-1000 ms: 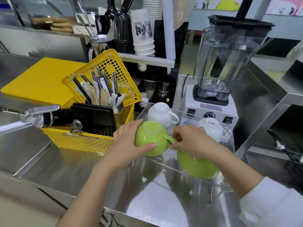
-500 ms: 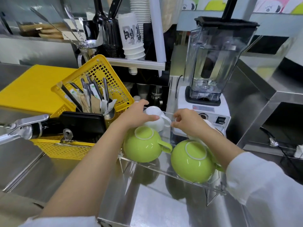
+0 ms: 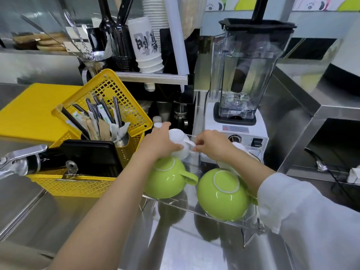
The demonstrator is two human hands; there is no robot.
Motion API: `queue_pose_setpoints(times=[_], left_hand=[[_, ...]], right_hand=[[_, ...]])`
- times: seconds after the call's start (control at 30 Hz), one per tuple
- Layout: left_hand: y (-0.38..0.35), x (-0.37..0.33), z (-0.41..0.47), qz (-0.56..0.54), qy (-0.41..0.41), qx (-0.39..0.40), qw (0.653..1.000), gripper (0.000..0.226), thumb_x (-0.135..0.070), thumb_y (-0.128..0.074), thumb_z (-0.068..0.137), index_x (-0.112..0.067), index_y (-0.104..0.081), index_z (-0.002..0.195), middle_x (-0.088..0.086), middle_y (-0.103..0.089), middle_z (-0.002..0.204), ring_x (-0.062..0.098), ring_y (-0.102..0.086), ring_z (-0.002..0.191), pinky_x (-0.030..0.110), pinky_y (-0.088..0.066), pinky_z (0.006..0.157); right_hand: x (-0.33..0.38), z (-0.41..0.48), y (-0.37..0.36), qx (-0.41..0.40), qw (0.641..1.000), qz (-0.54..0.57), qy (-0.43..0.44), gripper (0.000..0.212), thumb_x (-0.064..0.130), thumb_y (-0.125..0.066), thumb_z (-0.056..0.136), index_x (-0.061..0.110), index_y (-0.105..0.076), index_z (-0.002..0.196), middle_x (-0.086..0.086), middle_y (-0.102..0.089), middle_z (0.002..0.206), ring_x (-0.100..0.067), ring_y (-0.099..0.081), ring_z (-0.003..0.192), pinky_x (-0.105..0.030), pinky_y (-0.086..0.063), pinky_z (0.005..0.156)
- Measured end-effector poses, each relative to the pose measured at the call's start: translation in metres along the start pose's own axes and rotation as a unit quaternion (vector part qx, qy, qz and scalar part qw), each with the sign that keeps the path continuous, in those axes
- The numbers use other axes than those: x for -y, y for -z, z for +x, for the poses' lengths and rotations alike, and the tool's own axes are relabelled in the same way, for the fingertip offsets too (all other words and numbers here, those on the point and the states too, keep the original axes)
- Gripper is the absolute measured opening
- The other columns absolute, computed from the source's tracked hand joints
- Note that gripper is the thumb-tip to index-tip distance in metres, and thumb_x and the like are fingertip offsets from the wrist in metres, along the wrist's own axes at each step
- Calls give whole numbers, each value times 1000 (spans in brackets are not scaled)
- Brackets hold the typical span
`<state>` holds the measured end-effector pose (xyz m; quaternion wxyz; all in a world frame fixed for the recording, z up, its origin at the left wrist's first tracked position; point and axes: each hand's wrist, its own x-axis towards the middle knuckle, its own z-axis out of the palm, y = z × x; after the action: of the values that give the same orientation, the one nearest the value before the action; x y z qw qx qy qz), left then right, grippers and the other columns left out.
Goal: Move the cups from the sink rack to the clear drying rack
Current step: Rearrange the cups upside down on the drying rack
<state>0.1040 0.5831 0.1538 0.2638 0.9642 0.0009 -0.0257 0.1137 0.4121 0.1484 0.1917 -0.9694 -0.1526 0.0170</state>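
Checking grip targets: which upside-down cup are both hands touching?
The white cup at the rack's back left; both green cups sit untouched in front.

Left hand (image 3: pixel 158 142) fingers curled, gripping; right hand (image 3: pixel 212 145) pinching; both arms extended.

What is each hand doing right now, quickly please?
Left hand: closed over the upside-down white cup at the back of the clear rack.
Right hand: fingertips pinch that cup's handle.
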Motion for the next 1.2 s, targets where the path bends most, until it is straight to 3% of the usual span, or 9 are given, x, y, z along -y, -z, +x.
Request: queue_pose_setpoints(times=[0.17, 0.4, 0.53, 0.6, 0.7, 1.2], left_hand=[[-18, -11, -8, 106, 6, 16, 994, 86, -44, -65, 74, -25, -13, 140, 18, -29, 143, 42, -37, 124, 53, -37, 97], [-20, -15, -10, 113, 18, 38, 993, 85, -44, -62, 74, -35, -8, 138, 16, -31, 143, 40, -41, 123, 53, -38, 97], [-21, -20, -11, 118, 15, 34, 992, 83, -46, -61, 75, -32, -10, 138, 17, -40, 136, 38, -48, 114, 43, -41, 83], [-22, -24, -11, 123, 17, 37, 992, 85, -47, -62, 75, -30, -9, 140, 17, -42, 134, 39, -50, 110, 39, -39, 75], [-26, -28, -11, 123, 17, 38, 992, 85, -49, -62, 76, -29, -9, 140, 16, -42, 136, 38, -50, 112, 39, -39, 75], [-33, -29, -11, 109, -7, 22, 994, 84, -55, -65, 71, -33, -15, 135, 15, -46, 130, 39, -52, 108, 39, -39, 73]], right_hand=[[-3, 0, 1, -10, 999, -44, 13, 20, 29, -59, 86, 11, -66, 85, -8, -68, 88, -30, -57, 88, -37, -28, 79], [-12, -5, 4, -26, 998, -53, 11, 15, 23, -54, 87, 12, -65, 86, -7, -68, 92, -30, -56, 91, -37, -28, 78], [-18, -6, 6, -24, 998, -49, 2, 13, 24, -56, 85, 15, -64, 82, -6, -68, 92, -28, -55, 91, -42, -29, 89], [-21, -7, 7, -21, 999, -46, -3, 10, 24, -56, 84, 18, -59, 76, -5, -67, 89, -28, -53, 86, -41, -29, 85], [-26, -9, 8, -20, 999, -34, -7, 11, 25, -57, 82, 21, -54, 73, -3, -65, 85, -27, -52, 83, -39, -28, 83], [-38, -12, 15, 0, 1000, -22, 3, 16, 28, -59, 85, 13, -64, 86, -7, -68, 92, -27, -54, 91, -39, -26, 80]])
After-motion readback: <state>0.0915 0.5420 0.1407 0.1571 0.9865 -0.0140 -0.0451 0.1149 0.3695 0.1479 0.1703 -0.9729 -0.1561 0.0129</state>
